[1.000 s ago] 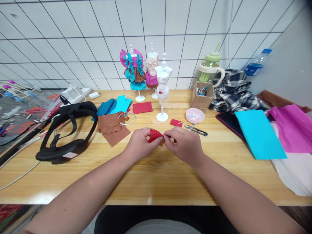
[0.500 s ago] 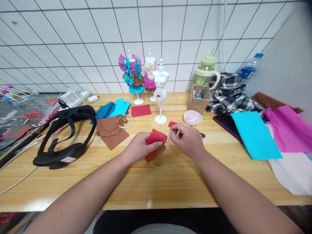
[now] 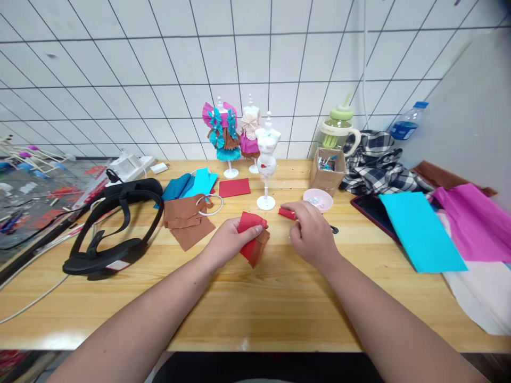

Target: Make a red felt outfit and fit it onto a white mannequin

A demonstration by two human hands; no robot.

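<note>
My left hand (image 3: 229,239) pinches folded red crepe paper (image 3: 248,240) with a brown piece (image 3: 260,250) layered under it, thumb on top. My right hand (image 3: 311,231) is over the table to the right, its forefinger stretched toward a small red piece (image 3: 286,213) and its thumb apart. Whether the fingertips touch that piece is unclear. Behind the hands a bare white mini mannequin (image 3: 267,146) stands upright on a round base, with a small red mark at its waist. The pink dish (image 3: 325,201) with tiny bits lies just beyond my right hand.
Two dressed mannequins (image 3: 228,141) stand at the back. Brown paper (image 3: 191,234), a white ring (image 3: 219,205), a flat red sheet (image 3: 235,187) and a black headset (image 3: 115,229) lie left. A cardboard box (image 3: 328,178), jug (image 3: 337,127) and blue paper (image 3: 423,231) are right.
My right hand has drawn away from the red paper, where it pinched a thin whitish strip, and moved right to the small red piece. The paper in my left hand has tilted.
</note>
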